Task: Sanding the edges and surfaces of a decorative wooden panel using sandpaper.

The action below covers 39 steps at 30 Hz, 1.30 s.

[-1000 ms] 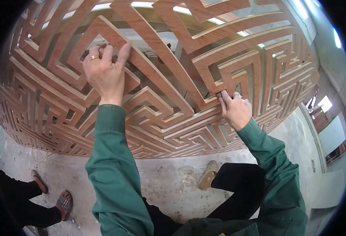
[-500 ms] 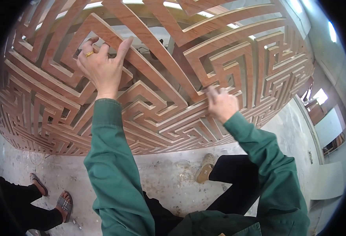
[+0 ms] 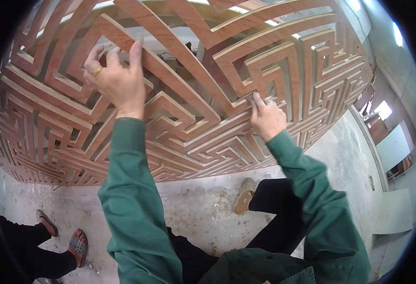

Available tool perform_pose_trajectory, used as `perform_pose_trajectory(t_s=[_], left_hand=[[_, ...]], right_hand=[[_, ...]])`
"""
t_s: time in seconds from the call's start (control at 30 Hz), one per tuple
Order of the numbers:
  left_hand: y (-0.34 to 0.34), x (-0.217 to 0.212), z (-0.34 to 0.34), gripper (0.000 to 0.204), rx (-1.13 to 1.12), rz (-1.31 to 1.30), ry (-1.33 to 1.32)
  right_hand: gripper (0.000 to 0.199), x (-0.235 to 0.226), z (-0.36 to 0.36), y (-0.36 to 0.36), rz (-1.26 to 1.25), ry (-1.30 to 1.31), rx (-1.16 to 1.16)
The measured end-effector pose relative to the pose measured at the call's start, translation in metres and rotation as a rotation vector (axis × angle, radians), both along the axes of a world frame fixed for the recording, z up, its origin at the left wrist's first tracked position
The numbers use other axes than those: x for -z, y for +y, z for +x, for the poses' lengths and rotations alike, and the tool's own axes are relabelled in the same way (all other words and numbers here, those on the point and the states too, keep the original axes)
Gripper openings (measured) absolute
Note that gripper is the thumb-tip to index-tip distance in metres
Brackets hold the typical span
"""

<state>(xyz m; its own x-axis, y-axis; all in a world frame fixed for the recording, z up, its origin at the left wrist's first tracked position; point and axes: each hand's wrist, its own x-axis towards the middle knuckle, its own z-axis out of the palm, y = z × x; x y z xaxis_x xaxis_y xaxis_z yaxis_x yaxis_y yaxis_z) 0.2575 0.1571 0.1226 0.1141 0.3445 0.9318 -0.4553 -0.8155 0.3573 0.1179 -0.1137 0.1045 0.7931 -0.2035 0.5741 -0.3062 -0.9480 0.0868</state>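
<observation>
I'm seeing the lattice panel [image 3: 184, 118] running off the top & left edges, so its full outline isn't showing. Left hand [image 3: 115, 78]: fingertips are curling behind a strip, so I can't tell how they're gripping. Right hand [image 3: 267, 118]: thumb & forefinger are pinching at a slat edge; whether sth small is sitting between them is too small to tell. Stuff behind the panel is only peeking through the gaps, too broken up to ID. Another person's sandalled feet [image 3: 63, 236] are showing bottom left, legs getting cut off by the dark rim. My own sandal [image 3: 244, 195] is half hiding under the panel's lower edge.
</observation>
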Motion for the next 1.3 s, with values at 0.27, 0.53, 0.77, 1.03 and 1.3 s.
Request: perform_pose_trajectory(t_s=[0.27,0.53,0.77,1.03,1.3], left_hand=[[-0.058,0.003,-0.023,0.068,0.024,-0.003,-0.107],[-0.104,-0.024,-0.063,0.063,0.751,-0.477,0.26],[-0.113,-0.027,-0.055,0.048,0.916,-0.771,0.481],[-0.117,-0.018,-0.043,0.035,0.761,-0.664,0.303],[-0.111,-0.016,-0.038,0.033,0.819,-0.637,0.34]], right_hand=[[0.023,0.004,0.011,-0.018,-0.053,0.024,-0.052],[0.023,0.018,0.021,0.012,0.054,0.081,-0.162],[0.024,0.023,0.029,-0.025,0.019,-0.089,-0.039],[0.025,0.013,0.022,-0.005,-0.022,0.019,-0.023],[0.027,0.026,0.031,0.006,0.075,-0.018,-0.037]])
